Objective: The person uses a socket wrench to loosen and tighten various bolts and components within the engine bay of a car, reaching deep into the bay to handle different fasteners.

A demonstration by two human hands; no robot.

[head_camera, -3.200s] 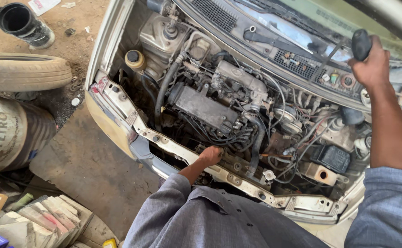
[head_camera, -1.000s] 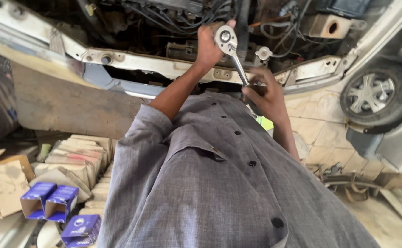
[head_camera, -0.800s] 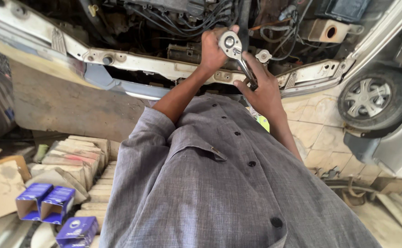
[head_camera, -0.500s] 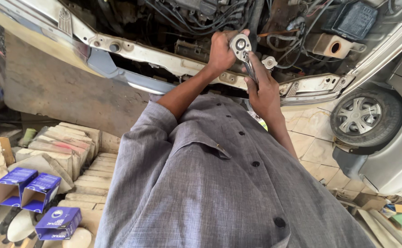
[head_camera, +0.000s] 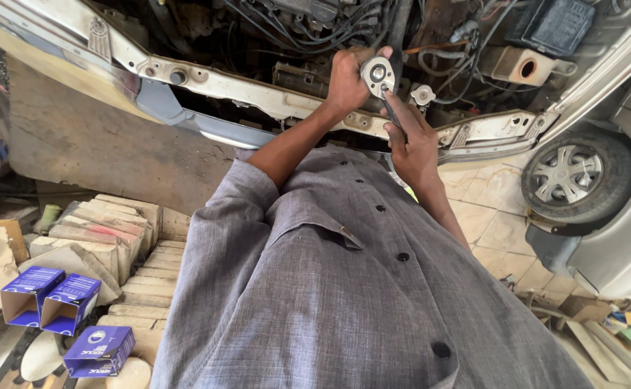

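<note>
Left hand (head_camera: 345, 78): mine, closed around the round head of the ratchet wrench (head_camera: 380, 83), steadying it at the car's front crossmember (head_camera: 258, 90).

Right hand (head_camera: 412, 144): mine, wrapped shut on the wrench handle, just below the head.

Ratchet wrench: held between both hands, over the open engine bay (head_camera: 344, 29), near a small white cap (head_camera: 423, 94).

Around: tangled black wiring (head_camera: 286, 18) just behind the head; car wheel (head_camera: 571, 173) to the right; blue cartons (head_camera: 49, 302) on the floor, well apart.

Risk, as I judge it: a slipping head could drive my knuckles into the metal edge or snag the wiring.
</note>
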